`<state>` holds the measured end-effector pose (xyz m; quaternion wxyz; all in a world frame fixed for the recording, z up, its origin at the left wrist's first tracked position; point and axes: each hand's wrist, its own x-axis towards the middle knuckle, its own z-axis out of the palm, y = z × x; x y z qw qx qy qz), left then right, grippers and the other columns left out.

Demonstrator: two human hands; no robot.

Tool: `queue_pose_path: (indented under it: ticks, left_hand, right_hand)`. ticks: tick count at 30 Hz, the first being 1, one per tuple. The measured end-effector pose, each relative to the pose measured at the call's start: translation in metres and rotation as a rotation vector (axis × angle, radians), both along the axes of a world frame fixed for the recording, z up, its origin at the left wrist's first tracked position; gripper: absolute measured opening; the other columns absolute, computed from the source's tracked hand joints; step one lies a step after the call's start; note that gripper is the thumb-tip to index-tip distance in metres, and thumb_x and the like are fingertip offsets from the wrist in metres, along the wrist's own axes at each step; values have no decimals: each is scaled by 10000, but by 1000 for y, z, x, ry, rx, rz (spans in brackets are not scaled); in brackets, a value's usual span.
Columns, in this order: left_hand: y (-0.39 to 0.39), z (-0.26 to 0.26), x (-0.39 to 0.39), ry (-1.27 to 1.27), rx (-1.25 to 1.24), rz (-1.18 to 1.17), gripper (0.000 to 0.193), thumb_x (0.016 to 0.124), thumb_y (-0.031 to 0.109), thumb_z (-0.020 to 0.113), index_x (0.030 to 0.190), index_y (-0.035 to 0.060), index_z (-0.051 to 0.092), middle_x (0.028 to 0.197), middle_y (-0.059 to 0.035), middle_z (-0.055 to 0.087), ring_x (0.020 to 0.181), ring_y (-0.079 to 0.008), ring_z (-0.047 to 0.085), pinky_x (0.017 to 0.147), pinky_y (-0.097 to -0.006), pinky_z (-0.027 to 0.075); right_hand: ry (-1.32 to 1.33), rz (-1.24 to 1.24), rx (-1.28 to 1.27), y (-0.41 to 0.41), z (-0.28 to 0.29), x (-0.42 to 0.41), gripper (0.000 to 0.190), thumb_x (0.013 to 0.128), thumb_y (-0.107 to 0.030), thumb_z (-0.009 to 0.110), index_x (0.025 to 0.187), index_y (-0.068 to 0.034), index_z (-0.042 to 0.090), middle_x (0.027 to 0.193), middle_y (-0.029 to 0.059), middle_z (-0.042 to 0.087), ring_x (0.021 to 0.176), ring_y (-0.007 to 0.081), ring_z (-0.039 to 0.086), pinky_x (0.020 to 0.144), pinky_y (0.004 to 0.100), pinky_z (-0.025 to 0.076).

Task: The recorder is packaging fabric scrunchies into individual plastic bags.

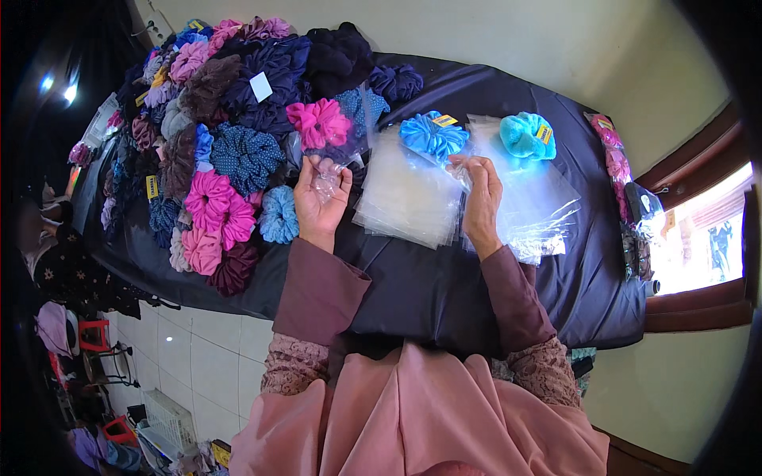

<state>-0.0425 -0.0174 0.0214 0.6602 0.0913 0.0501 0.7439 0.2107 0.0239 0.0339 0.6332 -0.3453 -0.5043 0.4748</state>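
In my left hand (324, 199), palm up, is a crumpled clear plastic piece (326, 178), pinched between thumb and fingers. Just beyond those fingertips lies a bright pink scrunchie (319, 124) with clear film over or beside it. My right hand (481, 199) pinches clear plastic (459, 172) below a shiny blue scrunchie (433, 135), which bears a yellow tag and rests over a stack of clear plastic bags (408, 196). To the right, a fluffy turquoise scrunchie (527, 137) with a yellow tag sits on a second stack of clear bags (530, 196).
A large heap of mixed scrunchies (247, 157) fills the left of the table, which has a dark cloth cover (405, 285). Packed pink scrunchies (616, 160) line the right edge beside a window. Another person in patterned dark clothing (74, 268) is at the far left.
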Motion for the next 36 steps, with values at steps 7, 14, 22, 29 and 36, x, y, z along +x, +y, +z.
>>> queue_pose_path:
  ticks: [7,14,22,29,36]
  left_hand:
    - [0,-2,-3,0,-23,14,165,910,238,540,862,85,578,755,-17,548,780,-192,547,847,-381,443]
    - [0,4,4,114,21,-40,180,940,247,498,864,101,571,754,-14,539,774,-178,541,839,-367,447]
    - [-9,12,29,693,68,-10,217,952,253,494,878,61,565,781,-14,554,756,-135,543,752,-277,433]
    - [-13,18,36,939,42,83,214,935,238,533,882,39,594,773,-16,557,760,-119,541,751,-260,423]
    - [-9,15,32,892,2,193,209,918,227,557,995,37,592,810,-19,575,756,-116,556,747,-257,433]
  right_hand:
    - [-345,-68,171,-16,10,-15,213,923,-169,510,906,15,617,852,90,659,775,120,578,717,288,458]
    - [-761,90,469,-29,17,-16,237,886,-205,563,909,16,646,911,160,658,855,315,611,786,365,454]
    - [-129,268,-2,-25,28,-7,286,887,-207,555,988,48,639,897,91,654,847,158,586,811,301,439]
    - [-119,325,-84,-24,25,-9,221,859,-114,591,1006,47,628,880,98,666,774,117,592,733,251,460]
    - [50,250,-132,-14,19,-6,154,849,-82,607,963,17,639,813,98,666,710,112,576,656,246,446]
